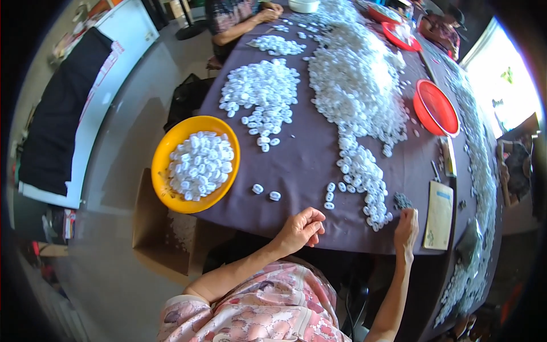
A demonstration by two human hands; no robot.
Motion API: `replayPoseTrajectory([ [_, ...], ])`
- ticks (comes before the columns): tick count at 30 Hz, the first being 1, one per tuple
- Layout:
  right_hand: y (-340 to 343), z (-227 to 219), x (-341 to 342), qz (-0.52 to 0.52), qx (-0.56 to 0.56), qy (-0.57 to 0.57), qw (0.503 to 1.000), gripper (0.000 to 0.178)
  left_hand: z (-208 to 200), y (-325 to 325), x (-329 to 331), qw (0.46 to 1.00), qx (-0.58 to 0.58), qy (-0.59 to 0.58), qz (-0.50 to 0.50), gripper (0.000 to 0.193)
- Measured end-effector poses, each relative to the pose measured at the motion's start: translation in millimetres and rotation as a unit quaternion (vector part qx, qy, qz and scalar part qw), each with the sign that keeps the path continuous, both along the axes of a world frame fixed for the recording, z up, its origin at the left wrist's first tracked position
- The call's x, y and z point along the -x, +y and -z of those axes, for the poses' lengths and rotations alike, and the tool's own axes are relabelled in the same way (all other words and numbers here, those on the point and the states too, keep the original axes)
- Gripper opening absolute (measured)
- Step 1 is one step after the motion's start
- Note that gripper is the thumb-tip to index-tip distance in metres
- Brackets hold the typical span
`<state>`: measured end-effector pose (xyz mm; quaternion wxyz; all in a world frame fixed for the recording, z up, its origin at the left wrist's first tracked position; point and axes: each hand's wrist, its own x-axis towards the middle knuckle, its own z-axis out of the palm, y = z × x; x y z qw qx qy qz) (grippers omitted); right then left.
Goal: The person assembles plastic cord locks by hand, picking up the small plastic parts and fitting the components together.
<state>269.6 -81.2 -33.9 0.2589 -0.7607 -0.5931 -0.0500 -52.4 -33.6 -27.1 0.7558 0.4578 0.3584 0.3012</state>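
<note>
My left hand point(301, 229) hovers at the table's near edge with its fingers curled together; whatever it may hold is hidden. Just beyond it lie a few white oval plastic pieces with dark slots point(329, 196), and two more point(274, 196) sit to its left. My right hand point(407, 231) is closed beside a little heap of small grey parts point(401, 200), its fingertips turned away from view. Between the hands, a trail of white pieces point(373, 194) runs back to a large white heap point(359, 80). A yellow bowl point(236, 154) full of similar pieces stands at the left edge.
Another white pile point(259, 85) spreads at the table's left. On the right are a red basket point(436, 108), a cream-coloured pad point(438, 216) and a long strip of clear pieces point(484, 188). A cardboard box point(156, 251) sits below the bowl. Other people work at the far end.
</note>
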Motion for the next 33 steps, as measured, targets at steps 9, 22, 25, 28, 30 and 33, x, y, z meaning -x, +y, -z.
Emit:
replayPoseTrajectory([
  [9, -1, 3, 17, 0.004, -0.098, 0.067, 0.993, 0.005, -8, 46, 50, 0.697, -0.564, 0.395, -0.201, 0.014],
  [22, -6, -10, 19, 0.038, -0.110, 0.147, 0.982, 0.010, -9, 84, -6, 0.769, -0.568, 0.266, -0.123, 0.011],
  [25, -8, -5, 18, 0.029, -0.113, 0.175, 0.978, 0.010, -3, 106, -48, 0.778, -0.582, 0.216, -0.102, 0.011],
  [28, -7, -4, 18, 0.028, -0.107, 0.194, 0.975, 0.009, -3, 117, -74, 0.759, -0.606, 0.220, -0.090, 0.015],
  [30, -6, -8, 19, 0.023, -0.100, 0.191, 0.976, 0.009, 1, 122, -83, 0.737, -0.613, 0.277, -0.068, 0.017],
  [33, -3, -11, 21, 0.010, -0.119, 0.167, 0.979, 0.009, 7, 117, -77, 0.771, -0.585, 0.243, -0.067, 0.019],
])
